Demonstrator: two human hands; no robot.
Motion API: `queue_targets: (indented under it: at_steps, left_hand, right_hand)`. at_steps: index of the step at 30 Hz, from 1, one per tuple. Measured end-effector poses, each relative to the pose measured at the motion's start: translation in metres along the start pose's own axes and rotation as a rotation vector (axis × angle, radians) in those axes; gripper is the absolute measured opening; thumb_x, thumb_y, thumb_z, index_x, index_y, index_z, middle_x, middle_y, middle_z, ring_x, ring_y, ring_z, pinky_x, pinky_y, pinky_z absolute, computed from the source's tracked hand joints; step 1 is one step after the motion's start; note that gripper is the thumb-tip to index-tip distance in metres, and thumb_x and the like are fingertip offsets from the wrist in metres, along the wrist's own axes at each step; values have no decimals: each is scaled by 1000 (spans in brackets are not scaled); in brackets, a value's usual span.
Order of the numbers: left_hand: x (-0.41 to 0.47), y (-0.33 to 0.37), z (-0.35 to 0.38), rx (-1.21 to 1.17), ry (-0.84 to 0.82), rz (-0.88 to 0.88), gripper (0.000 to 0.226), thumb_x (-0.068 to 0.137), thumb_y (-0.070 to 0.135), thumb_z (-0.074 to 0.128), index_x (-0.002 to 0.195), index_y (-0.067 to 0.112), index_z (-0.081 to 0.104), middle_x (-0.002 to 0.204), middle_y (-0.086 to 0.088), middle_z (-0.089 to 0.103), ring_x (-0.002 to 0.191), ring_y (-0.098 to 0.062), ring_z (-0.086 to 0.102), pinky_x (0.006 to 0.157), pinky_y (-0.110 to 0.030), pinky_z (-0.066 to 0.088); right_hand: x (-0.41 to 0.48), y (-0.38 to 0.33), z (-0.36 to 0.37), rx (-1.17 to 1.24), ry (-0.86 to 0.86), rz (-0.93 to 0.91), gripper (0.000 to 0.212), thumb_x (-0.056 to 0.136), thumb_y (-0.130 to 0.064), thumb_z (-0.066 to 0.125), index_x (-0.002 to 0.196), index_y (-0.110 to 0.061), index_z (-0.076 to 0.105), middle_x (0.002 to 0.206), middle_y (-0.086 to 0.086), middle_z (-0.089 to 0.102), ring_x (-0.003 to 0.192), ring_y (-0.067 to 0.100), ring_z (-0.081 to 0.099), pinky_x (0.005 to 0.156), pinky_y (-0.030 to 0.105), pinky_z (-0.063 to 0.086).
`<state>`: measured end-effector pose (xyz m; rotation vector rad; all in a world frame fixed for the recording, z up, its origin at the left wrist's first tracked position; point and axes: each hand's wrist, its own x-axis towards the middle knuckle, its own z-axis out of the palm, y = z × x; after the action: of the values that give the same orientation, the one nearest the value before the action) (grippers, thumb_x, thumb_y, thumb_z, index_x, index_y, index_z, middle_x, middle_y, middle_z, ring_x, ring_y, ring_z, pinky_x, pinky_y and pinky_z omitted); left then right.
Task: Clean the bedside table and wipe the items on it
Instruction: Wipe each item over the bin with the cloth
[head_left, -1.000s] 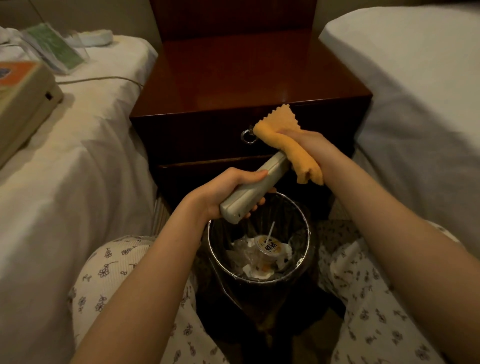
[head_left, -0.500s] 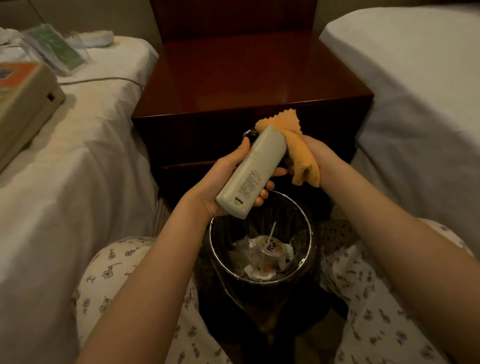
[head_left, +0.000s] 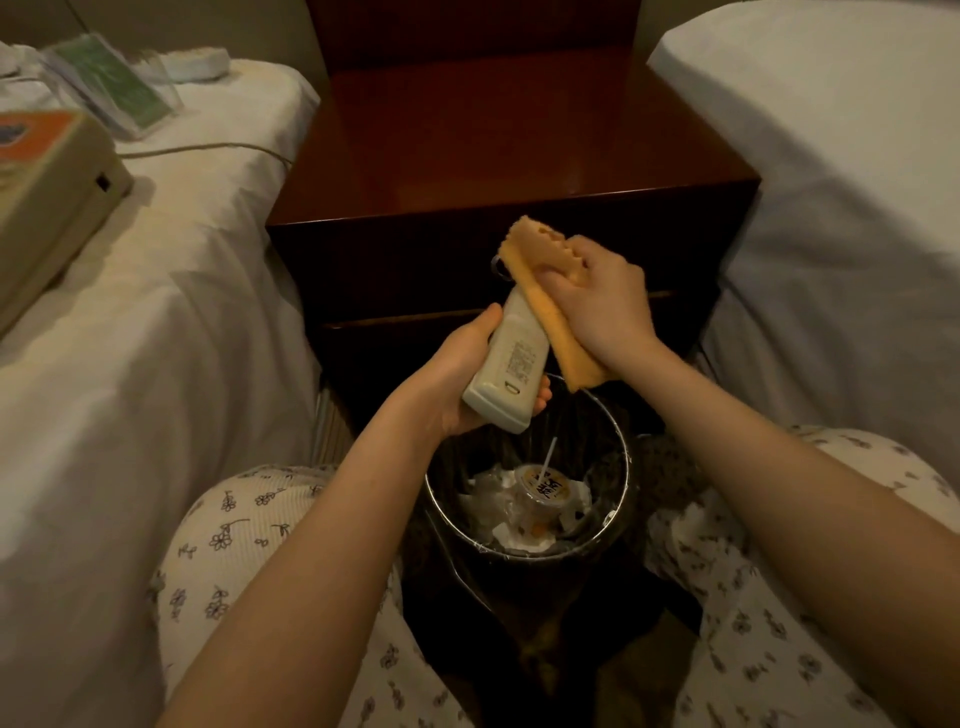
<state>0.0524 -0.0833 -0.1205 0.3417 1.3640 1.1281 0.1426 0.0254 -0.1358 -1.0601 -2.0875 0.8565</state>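
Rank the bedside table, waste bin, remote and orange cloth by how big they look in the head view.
1. bedside table
2. waste bin
3. remote and orange cloth: about alike, each partly hidden, so unranked.

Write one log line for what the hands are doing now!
left hand: grips remote | right hand: holds orange cloth against remote | below: trash bin

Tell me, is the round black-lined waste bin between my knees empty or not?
Not empty: the round black-lined waste bin holds a lidded plastic cup with a white straw and crumpled wrappers, well below its rim.
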Motion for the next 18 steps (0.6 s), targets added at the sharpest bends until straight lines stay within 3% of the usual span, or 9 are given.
queue_targets:
  at_steps: [2, 5, 7, 9, 11, 16, 18]
  left_hand:
    - [-1, 1, 1, 6, 2, 9, 52, 99, 49, 26, 95, 5, 54, 71, -17, 58, 42, -19, 61, 41, -22, 51]
    - [0, 3, 1, -27, 20, 37, 50, 101, 44, 26, 87, 5, 55, 67, -15, 57, 39, -20, 58, 39, -21, 50]
    - [1, 1, 0, -23, 32, 35, 48, 101, 40, 26, 84, 5, 55, 65, -14, 57, 41, -21, 58, 40, -21, 50]
    - [0, -2, -1, -18, 27, 10, 47, 100, 38, 28, 88, 2, 56, 64, -16, 59, 45, -21, 59, 41, -22, 50]
    - [1, -3, -1, -36, 19, 4, 45, 99, 37, 30, 92, 1, 57, 60, -16, 61, 43, -21, 60, 41, -22, 51]
    - [0, 2, -1, -97, 30, 55, 40, 99, 36, 31, 96, 5, 56, 73, -16, 59, 41, -20, 60, 42, -22, 51]
    - [1, 2, 0, -116, 53, 72, 38, 99, 34, 32, 91, 6, 56, 71, -14, 58, 40, -20, 59, 42, -23, 51]
  right_hand:
    - [3, 0, -3, 79, 74, 32, 21, 90, -32, 57, 101, -14, 62, 86, -5, 62, 70, 3, 53, 62, 17, 41]
    - [-6, -8, 1, 278, -139, -46, 12, 89, -29, 61, 99, -23, 62, 83, -15, 60, 73, -2, 56, 65, 11, 43]
    - [-12, -7, 6, 197, -218, -85, 11, 90, -30, 60, 100, -26, 61, 85, -13, 62, 78, 1, 58, 69, 17, 45]
    - [-8, -2, 6, 49, -119, -58, 16, 92, -34, 56, 102, -23, 62, 87, -6, 63, 79, 10, 58, 69, 28, 44]
    - [-1, 5, 2, 18, -13, 52, 20, 92, -34, 53, 101, -19, 61, 86, -3, 61, 80, 14, 56, 67, 29, 41]
    - [2, 14, 8, 173, 33, 286, 29, 95, -33, 49, 117, -15, 57, 106, 0, 59, 101, 20, 56, 79, 29, 40]
    - [-2, 7, 11, 313, 36, 255, 36, 95, -34, 49, 125, -16, 53, 113, -2, 58, 107, 18, 55, 84, 28, 42]
